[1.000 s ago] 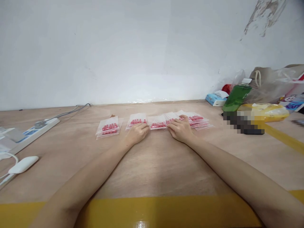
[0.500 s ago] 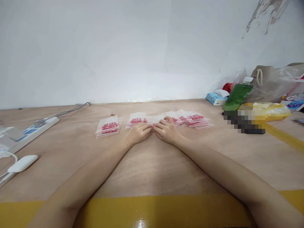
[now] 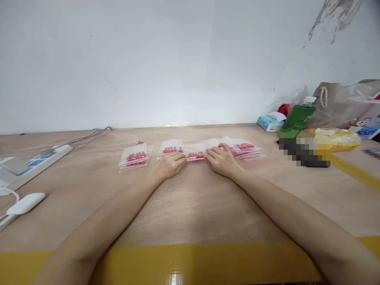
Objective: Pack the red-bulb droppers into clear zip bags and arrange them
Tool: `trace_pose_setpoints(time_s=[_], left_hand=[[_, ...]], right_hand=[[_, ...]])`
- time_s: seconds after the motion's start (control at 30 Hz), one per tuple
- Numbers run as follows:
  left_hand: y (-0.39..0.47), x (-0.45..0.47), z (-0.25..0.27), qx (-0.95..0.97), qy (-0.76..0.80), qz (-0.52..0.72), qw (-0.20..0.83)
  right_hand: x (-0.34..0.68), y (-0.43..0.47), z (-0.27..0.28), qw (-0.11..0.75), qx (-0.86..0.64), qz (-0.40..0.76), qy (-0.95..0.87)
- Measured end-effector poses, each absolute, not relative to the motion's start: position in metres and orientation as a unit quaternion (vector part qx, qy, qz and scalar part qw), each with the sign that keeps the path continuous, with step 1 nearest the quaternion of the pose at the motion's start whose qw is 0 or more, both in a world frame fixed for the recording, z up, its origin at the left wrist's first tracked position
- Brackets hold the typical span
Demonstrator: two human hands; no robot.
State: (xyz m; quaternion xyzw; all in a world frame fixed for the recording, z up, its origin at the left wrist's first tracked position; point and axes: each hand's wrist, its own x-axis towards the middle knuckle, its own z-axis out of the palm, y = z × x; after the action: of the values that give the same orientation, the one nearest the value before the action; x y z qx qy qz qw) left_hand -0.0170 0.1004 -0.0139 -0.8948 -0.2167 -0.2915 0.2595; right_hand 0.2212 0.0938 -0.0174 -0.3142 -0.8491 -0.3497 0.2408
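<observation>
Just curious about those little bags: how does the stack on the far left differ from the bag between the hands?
The left stack lies apart and untouched; the middle bag is touched by the left hand and right hand. The left stack is several bags piled; the middle bag looks single and overlaps its neighbours. Both are clear with red pieces inside.

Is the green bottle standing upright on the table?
No, the green bottle is tilted, leaning toward the plastic bags at the right side of the table.
</observation>
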Motion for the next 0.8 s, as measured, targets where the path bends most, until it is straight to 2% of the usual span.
trace_pose_setpoints(time_s=[0.27,0.43,0.63,0.8], left_hand=[[0.103,-0.017,-0.017,-0.896,-0.239,-0.307,0.213],[0.099,-0.014,-0.020,-0.880,-0.274,-0.348,0.171],[0.098,-0.004,-0.020,-0.882,-0.284,-0.375,0.025],[0.095,-0.004,-0.011,-0.893,-0.245,-0.376,0.008]], right_hand=[[0.226,0.095,-0.018,0.220,-0.365,-0.340,-0.839],[0.229,0.096,-0.021,0.268,-0.363,-0.335,-0.827],[0.228,0.093,-0.022,0.280,-0.307,-0.315,-0.853],[0.231,0.088,-0.018,0.308,-0.296,-0.263,-0.865]])
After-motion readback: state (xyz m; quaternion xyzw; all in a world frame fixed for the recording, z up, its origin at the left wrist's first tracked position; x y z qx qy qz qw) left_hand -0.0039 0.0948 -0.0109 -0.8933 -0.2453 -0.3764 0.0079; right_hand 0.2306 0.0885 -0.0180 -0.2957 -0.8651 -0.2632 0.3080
